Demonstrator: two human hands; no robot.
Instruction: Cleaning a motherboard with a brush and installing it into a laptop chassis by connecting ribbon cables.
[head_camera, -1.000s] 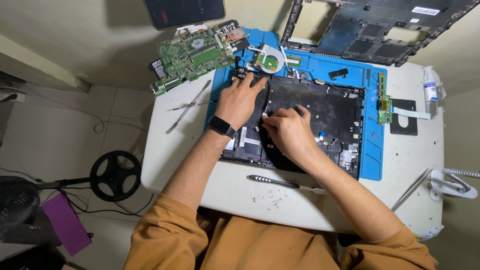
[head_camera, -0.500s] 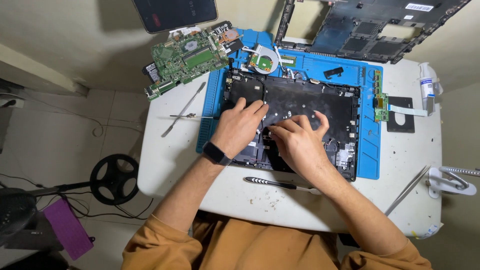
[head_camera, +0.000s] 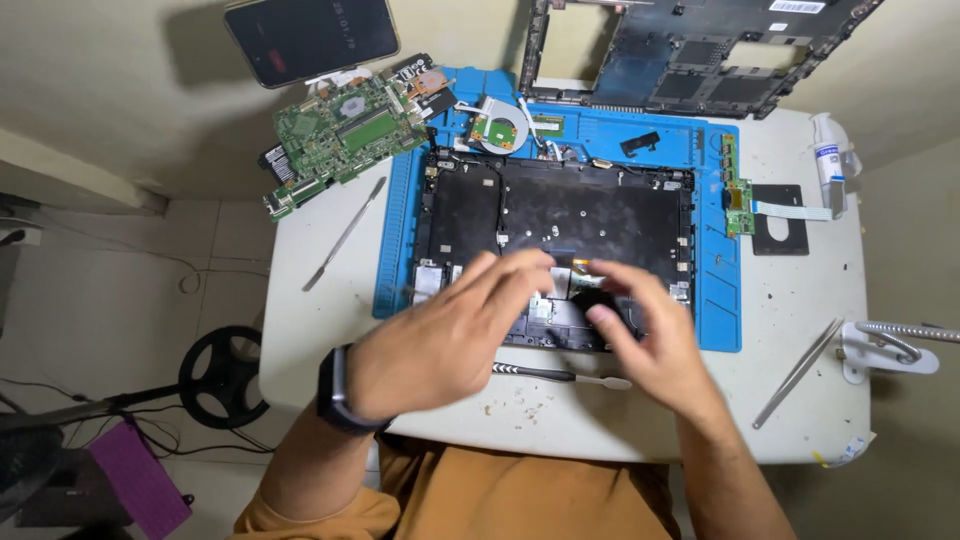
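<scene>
White surface (head_camera: 330, 310) stands on a pale tiled floor (head_camera: 130, 260). Centred on it, a blue mat (head_camera: 715, 300) carries the black laptop base (head_camera: 580, 215). Both hands, left (head_camera: 440, 340) and right (head_camera: 645, 345), hover over its near edge, blurred; grasp cannot be determined.

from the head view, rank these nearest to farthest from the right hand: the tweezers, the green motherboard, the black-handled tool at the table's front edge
1. The black-handled tool lies just left of the right hand, by the front edge.
2. The tweezers lie farther right on the white table.
3. The green motherboard sits at the far left corner, well beyond the other two.
</scene>
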